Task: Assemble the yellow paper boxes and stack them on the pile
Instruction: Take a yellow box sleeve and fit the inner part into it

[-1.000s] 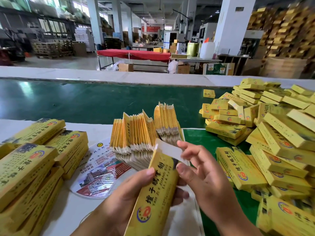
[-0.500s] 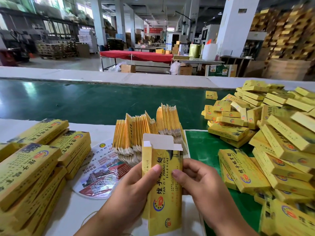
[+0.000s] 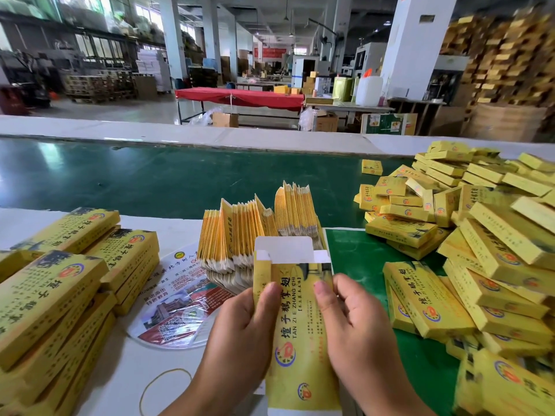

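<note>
Head view: left hand (image 3: pixel 240 328) and right hand (image 3: pixel 348 322) both pinch one flat-ish yellow printed paperboard carton (image 3: pixel 295 325), thumbs on the front face, fingers curled behind, one hand per long edge. Carton is upright just above the white counter (image 3: pixel 120 373), top end unsealed: white tuck flap (image 3: pixel 283 249) standing up, small side flaps out. Likely very light, thin card, stiff along creases but easy to dent or buckle mid-panel; glossy print may slip, so best held at the long edges and squeezed inward to pop it square.

Just behind the carton: fanned bundle of unfolded yellow carton blanks (image 3: pixel 258 232), standing on end. Left of the carton: round printed plastic-wrapped fan (image 3: pixel 177 307), a thin rubber band (image 3: pixel 163 388), then neat stacks of yellow flat packs (image 3: pixel 60 289). Right of the carton: loose pile of assembled yellow boxes (image 3: pixel 480 250) on green belt (image 3: pixel 150 178); whether these hold anything can't be told, ends look closed.
</note>
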A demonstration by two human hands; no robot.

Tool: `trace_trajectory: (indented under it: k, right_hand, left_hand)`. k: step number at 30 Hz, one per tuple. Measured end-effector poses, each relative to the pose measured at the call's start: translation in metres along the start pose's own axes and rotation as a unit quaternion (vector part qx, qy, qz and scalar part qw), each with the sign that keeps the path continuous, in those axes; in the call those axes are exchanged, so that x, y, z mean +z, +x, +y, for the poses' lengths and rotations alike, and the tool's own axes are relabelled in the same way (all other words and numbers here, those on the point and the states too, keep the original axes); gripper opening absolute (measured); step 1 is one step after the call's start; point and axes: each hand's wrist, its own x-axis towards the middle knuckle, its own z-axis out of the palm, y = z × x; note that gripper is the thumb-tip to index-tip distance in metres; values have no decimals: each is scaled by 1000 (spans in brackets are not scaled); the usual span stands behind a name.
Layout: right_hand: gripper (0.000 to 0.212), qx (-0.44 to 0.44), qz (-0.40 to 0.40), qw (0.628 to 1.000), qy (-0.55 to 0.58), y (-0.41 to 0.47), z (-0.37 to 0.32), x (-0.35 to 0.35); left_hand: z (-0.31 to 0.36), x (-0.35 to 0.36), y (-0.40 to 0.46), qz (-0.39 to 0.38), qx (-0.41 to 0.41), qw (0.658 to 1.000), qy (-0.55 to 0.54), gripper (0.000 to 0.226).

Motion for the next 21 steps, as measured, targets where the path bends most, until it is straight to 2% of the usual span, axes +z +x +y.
trace_trajectory:
  k: [6,10,12,15,21]
  right_hand:
    - [38,-26,17,1000,0,-2,0,2]
    - [33,-33,34,999,2,-1,7,1]
    - [28,-28,32,999,20,-1,6,0]
    - [40,-36,4,997,71,-2,4,-1]
    - [47,-59,-42,987,146,0,-5,-13]
  left_hand:
    - [5,0,-1,-25,-63,992,-104,38]
    - [9,3,-4,-27,-49,992,-116,32]
    - [12,4,-6,-58,-28,993,-95,24]
    - [14,1,-6,-91,-9,993,-70,26]
    - [13,-14,-3,-142,13,990,-14,30]
